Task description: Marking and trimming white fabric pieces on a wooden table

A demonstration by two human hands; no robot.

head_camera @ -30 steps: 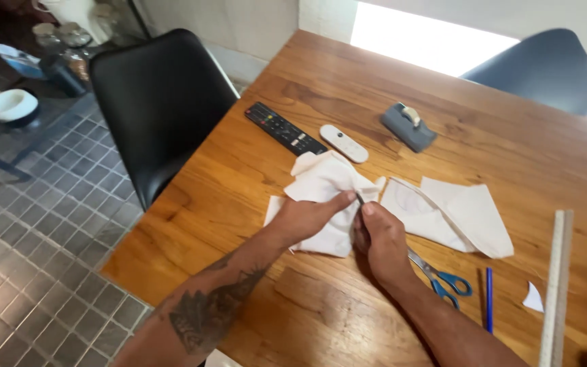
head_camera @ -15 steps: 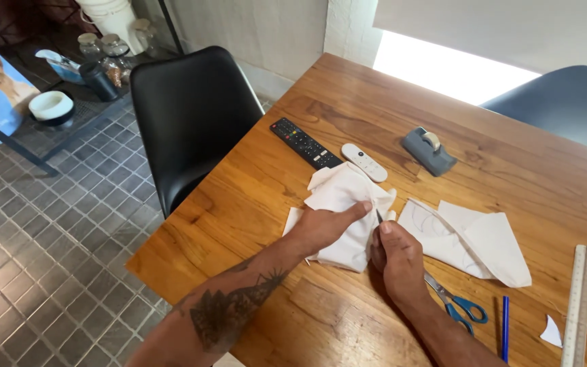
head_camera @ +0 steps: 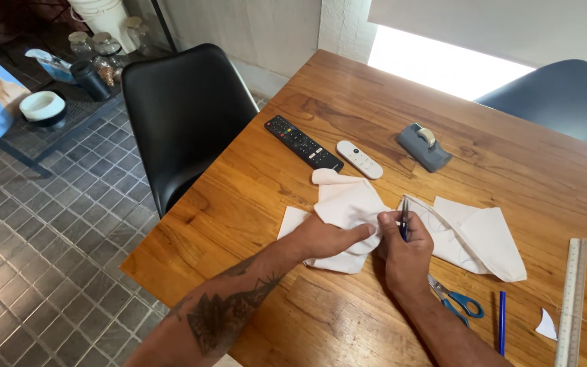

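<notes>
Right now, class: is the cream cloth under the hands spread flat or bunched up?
Bunched up. The cloth humps in folds under the left hand, while the right hand holds a pen upright at its edge.

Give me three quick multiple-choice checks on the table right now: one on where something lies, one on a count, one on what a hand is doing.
1. Where do the scissors lie?
A. beside the right wrist
B. on the black chair
C. under the tape dispenser

2. How many remote controls are on the table?
A. one
B. two
C. four

3. What is the right hand doing?
A. lying flat and open
B. gripping a pen upright
C. lifting the ruler

Answers:
1 A, the blue handles show just right of the wrist.
2 B, a black remote and a white remote lie side by side.
3 B, the fingers are closed round a dark pen at the pale fabric.
</notes>
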